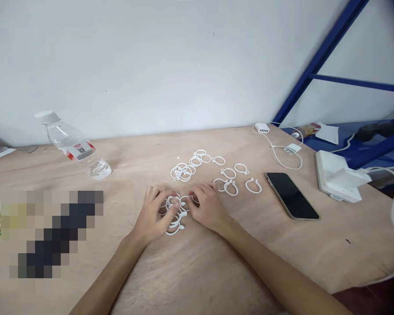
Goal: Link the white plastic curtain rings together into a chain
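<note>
A pile of thin white plastic rings [175, 225], open hoops with small knobs at their ends, lies in front of me. My left hand [156, 214] curls over its left side, thumb and forefinger pinching a white ring [173, 200] raised at the top of the pile. On the opposite side my right hand [207, 205] is closed, its thumb and forefinger on another white ring [184, 197], mostly covered by the fingers. Behind my hands sits a tangled cluster of rings [183, 172]. Several loose rings [253, 186] are scattered beyond my right hand.
A water bottle [82, 151] stands at the back left. On the right lie a phone [292, 195], a white power adapter [338, 177] and a small charger [262, 127] with cables. A blurred dark object [57, 238] is at left. Blue metal framing [315, 61] rises behind the right edge.
</note>
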`<action>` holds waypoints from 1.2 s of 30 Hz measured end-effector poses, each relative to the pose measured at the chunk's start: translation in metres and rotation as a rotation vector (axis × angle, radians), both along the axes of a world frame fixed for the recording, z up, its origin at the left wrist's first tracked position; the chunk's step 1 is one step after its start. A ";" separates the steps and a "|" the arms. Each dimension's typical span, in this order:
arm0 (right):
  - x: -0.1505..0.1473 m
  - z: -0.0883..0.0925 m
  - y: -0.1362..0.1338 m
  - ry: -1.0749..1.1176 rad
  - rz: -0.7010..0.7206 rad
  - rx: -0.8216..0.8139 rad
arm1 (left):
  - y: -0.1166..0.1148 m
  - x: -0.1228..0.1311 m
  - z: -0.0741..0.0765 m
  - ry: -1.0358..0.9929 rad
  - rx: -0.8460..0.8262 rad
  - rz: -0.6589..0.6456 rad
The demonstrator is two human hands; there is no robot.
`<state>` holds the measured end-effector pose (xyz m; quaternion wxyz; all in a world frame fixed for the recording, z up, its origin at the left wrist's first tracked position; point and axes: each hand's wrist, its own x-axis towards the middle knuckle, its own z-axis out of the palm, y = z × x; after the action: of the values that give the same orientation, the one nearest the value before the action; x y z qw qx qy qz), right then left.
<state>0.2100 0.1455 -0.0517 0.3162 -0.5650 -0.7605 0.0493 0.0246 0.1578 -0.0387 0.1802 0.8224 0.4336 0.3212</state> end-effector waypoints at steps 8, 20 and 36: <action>0.003 0.008 -0.002 0.104 0.013 -0.053 | 0.001 0.000 0.005 -0.088 0.026 0.109; 0.019 0.017 -0.001 -0.072 0.007 -0.130 | 0.001 -0.002 0.000 -0.170 0.039 0.086; -0.031 0.016 -0.030 0.619 0.280 -0.001 | -0.005 -0.003 0.000 -0.034 0.173 -0.072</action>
<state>0.1789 0.1151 -0.0354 0.5222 -0.4134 -0.6985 0.2617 0.0213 0.1531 -0.0386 0.1272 0.8445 0.3711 0.3645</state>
